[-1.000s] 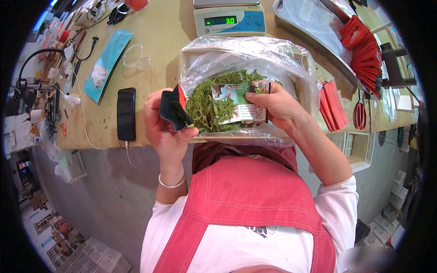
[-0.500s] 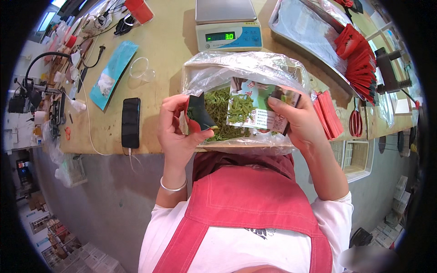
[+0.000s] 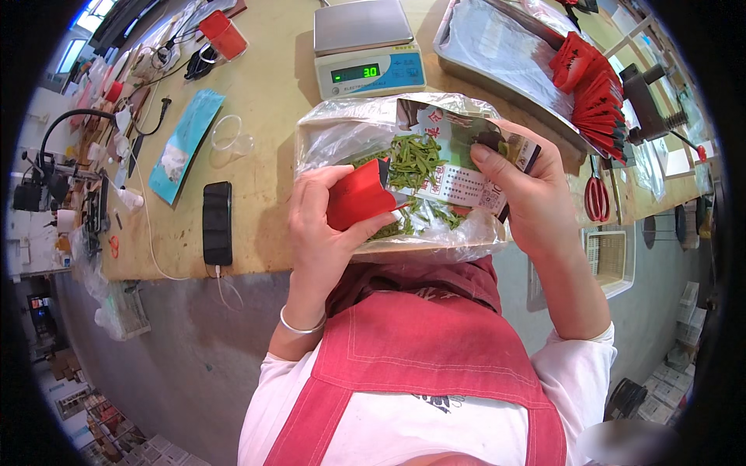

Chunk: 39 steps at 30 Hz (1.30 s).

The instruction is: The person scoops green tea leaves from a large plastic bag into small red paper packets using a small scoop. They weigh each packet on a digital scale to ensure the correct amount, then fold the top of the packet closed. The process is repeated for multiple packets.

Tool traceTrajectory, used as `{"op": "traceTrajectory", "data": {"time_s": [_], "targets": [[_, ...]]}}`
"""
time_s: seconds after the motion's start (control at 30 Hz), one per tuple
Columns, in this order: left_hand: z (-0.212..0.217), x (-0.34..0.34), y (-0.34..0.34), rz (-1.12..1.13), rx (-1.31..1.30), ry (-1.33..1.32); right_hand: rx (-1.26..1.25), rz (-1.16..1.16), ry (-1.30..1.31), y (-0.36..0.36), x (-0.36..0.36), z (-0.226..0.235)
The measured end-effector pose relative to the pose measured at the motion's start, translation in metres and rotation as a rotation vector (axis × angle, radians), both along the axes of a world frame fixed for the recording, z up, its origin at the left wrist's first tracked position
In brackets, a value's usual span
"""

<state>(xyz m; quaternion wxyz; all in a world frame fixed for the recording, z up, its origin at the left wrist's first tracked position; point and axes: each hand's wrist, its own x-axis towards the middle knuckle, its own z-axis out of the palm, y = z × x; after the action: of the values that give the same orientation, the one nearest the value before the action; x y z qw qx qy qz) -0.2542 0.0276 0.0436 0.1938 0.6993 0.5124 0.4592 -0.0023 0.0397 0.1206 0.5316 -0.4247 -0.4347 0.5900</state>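
Observation:
My left hand (image 3: 320,221) is closed around a small red packet (image 3: 359,196), whose dark-lined mouth faces the card on its right. My right hand (image 3: 528,182) grips the right end of a printed card (image 3: 460,128), thumb on top. A small heap of green tea leaves (image 3: 416,161) lies on the card, close to the packet's mouth. Beneath both hands is a shallow box lined with clear plastic (image 3: 334,136), with more loose leaves (image 3: 420,219) inside, partly hidden by the card and hands.
A digital scale (image 3: 369,66) stands behind the box. At the far right, a metal tray (image 3: 497,54) bears a fanned row of red packets (image 3: 594,101). Red-handled scissors (image 3: 597,198) lie below it. To the left are a phone (image 3: 217,224), a plastic cup (image 3: 231,140) and a blue pouch (image 3: 186,144).
The packet has turned so its red side shows, and its mouth now faces the card. Card and leaves have shifted slightly right and up. The whole view has swung a little.

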Motion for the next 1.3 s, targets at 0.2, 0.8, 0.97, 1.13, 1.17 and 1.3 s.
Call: {"op": "traceTrajectory", "data": {"time_s": [0.2,0.8,0.97,1.13,1.17,1.3], "targets": [[0.002,0.004,-0.001,0.013,-0.033,0.017,0.373,-0.025,-0.495,-0.008,-0.015,0.009],[-0.022,-0.026,-0.002,-0.045,-0.044,-0.401,0.316,0.223,-0.997,-0.008,-0.023,-0.078],[-0.031,-0.029,-0.004,-0.016,-0.006,-0.444,0.156,0.260,-0.729,-0.004,-0.041,-0.087],[-0.034,-0.029,-0.002,-0.025,0.037,-0.447,0.313,0.185,-0.874,0.004,-0.034,-0.084],[-0.034,-0.029,-0.001,-0.030,0.041,-0.457,0.329,0.210,-0.895,0.004,-0.035,-0.088],[-0.033,-0.027,-0.005,-0.004,0.004,-0.555,0.112,0.337,-0.612,0.006,-0.047,-0.109]]}}
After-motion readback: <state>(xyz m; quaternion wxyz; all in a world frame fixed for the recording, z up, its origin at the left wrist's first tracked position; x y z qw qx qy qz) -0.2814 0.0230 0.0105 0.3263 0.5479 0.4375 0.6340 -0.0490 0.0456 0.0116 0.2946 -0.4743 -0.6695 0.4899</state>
